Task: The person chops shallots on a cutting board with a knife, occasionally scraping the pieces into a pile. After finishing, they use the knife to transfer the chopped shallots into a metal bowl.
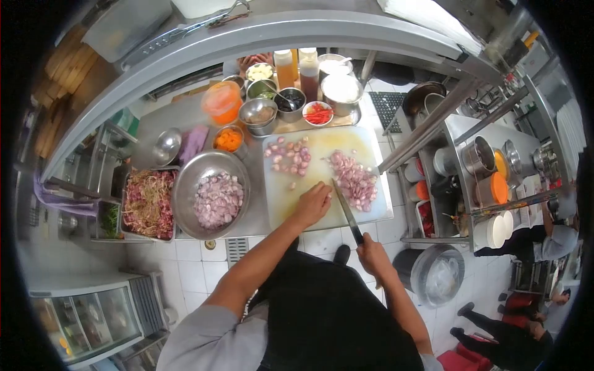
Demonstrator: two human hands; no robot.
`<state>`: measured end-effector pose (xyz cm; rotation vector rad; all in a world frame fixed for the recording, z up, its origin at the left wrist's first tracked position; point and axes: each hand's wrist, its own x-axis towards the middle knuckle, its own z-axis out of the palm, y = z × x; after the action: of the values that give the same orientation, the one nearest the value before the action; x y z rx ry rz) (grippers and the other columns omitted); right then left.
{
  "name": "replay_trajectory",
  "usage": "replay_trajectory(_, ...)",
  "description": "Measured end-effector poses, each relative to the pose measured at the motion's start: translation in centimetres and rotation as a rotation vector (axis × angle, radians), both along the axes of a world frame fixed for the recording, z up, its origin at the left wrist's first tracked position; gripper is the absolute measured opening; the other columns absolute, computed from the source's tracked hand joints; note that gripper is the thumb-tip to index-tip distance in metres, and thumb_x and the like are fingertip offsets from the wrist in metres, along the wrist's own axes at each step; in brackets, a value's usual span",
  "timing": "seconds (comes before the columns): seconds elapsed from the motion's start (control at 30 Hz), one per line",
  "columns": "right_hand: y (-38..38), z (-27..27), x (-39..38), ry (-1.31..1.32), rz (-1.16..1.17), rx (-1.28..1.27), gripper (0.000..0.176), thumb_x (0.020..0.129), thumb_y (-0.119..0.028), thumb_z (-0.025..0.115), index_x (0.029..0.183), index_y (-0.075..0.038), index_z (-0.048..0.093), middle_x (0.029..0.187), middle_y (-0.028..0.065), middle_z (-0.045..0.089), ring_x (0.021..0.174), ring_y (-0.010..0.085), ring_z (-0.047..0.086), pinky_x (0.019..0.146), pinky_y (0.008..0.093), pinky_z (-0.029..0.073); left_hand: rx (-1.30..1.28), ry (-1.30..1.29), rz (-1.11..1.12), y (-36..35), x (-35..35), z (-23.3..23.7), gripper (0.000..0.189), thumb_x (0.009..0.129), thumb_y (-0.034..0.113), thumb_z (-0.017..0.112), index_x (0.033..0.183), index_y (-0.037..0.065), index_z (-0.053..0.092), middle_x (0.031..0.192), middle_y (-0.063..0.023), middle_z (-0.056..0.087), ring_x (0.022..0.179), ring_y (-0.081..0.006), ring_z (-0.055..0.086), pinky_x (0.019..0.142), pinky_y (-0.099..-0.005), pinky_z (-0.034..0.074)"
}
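Now right fingers [369,248] wrap the knife handle [357,235].

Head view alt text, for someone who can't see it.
The person's right hand holds a knife between the left hand and sliced shallots on a cutting board. A metal bowl of more shallots stands to the left.

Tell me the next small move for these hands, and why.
Probably reach the left hand for a whole-looking shallot: several lie on the board, and slices are heaped right of the knife, which the right hand holds.
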<state>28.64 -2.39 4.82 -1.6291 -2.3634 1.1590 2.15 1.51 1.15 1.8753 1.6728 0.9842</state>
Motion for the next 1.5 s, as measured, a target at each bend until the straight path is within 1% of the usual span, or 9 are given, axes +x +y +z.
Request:
replay_trajectory(0.13,-0.6,-1.3,-0.8,-0.06,0.014,0.018,0.027,0.093,-0.016,0.056,0.11,0.001,0.046,0.078,0.0327,0.064,0.078,0.0537,0.062,0.07,0.0616,0.047,0.012,-0.107,0.043,0.0,0.4,-1.1,0.011,0.093,0.01,0.061,0.099,0.002,0.06,0.089,-0.017,0.058,0.08,-0.0385,0.06,0.072,-0.0459,0.048)
replay_trajectory(0.23,-0.5,-2.0,-1.6,-0.105,-0.006,-0.007,0.027,0.093,-0.016,0.056,0.111,0.001,0.045,0.078,0.0321,0.064,0.078,0.0531,0.063,0.07,0.0617,0.048,-0.003,-0.174,0.029,-0.1,0.2,-0.8,0.01,0.094,0.01,0.06,0.096,0.0,0.061,0.087,-0.0179,0.058,0.081,-0.0379,0.06,0.074,-0.0447,0.048)
replay_trajectory(0.5,0.0,-1.7,-2.3,-0.085,0.04,0.063,0.027,0.093,-0.014,0.057,0.111,0.003,0.044,0.079,0.0318,0.065,0.076,0.0531,0.063,0.069,0.0605,0.049,0.068,-0.101,-0.028,0.3,0.2,-1.4,0.008,0.095,0.006,0.057,0.097,-0.001,0.06,0.091,-0.0193,0.057,0.085,-0.0399,0.059,0.077,-0.0452,0.048)
replay_trajectory(0.6,-0.5,1.7,-2.0,-0.094,0.033,0.044,0.026,0.093,-0.013,0.055,0.11,0.003,0.044,0.077,0.0314,0.065,0.075,0.0527,0.063,0.067,0.0604,0.049,0.04,-0.098,-0.051,0.1,0.0,-1.2,0.009,0.095,0.006,0.056,0.099,-0.001,0.06,0.092,-0.0196,0.056,0.087,-0.0404,0.059,0.077,-0.0457,0.048)
replay_trajectory(0.77,-1.3,-1.6,-1.0,-0.072,0.05,0.034,0.027,0.092,-0.014,0.057,0.109,0.003,0.044,0.077,0.0318,0.065,0.075,0.0527,0.064,0.067,0.0607,0.049,-0.008,-0.088,-0.101,0.2,-0.3,-1.6,0.012,0.095,0.006,0.053,0.104,0.0,0.058,0.1,-0.0203,0.056,0.088,-0.0441,0.059,0.077,-0.0505,0.049)
replay_trajectory(1.0,-1.3,1.2,-2.1,-0.115,0.009,0.02,0.026,0.092,-0.013,0.057,0.108,0.003,0.045,0.076,0.0312,0.065,0.075,0.0534,0.063,0.067,0.0612,0.049,0.029,-0.083,-0.097,0.1,0.0,-1.1,0.014,0.096,0.006,0.051,0.106,0.0,0.059,0.102,-0.0201,0.057,0.094,-0.0432,0.059,0.08,-0.0498,0.05)
replay_trajectory(1.1,-1.7,-2.5,-2.2,-0.134,-0.031,0.035,0.027,0.092,-0.014,0.058,0.109,0.003,0.045,0.076,0.0314,0.064,0.076,0.0537,0.063,0.068,0.0613,0.049,0.078,-0.046,-0.088,0.1,0.0,-2.4,0.013,0.096,0.006,0.052,0.106,0.0,0.058,0.099,-0.0207,0.056,0.094,-0.0433,0.059,0.081,-0.0488,0.049)
replay_trajectory(1.3,-1.1,0.9,-2.4,-0.13,0.02,0.005,0.028,0.092,-0.013,0.057,0.112,0.002,0.043,0.077,0.0326,0.064,0.077,0.0543,0.062,0.068,0.0622,0.048,-0.026,-0.07,-0.092,0.3,-0.3,-2.3,0.014,0.095,0.006,0.05,0.105,0.001,0.058,0.101,-0.0211,0.057,0.095,-0.043,0.059,0.082,-0.0491,0.05)
replay_trajectory(1.5,-1.0,-0.9,-2.6,-0.102,0.022,0.016,0.03,0.091,-0.012,0.054,0.115,0.002,0.043,0.077,0.0335,0.064,0.077,0.0549,0.062,0.071,0.063,0.048,0.043,-0.152,-0.058,0.2,-0.1,-2.8,0.011,0.095,0.005,0.055,0.105,0.001,0.056,0.098,-0.021,0.055,0.09,-0.0445,0.059,0.077,-0.05,0.048)
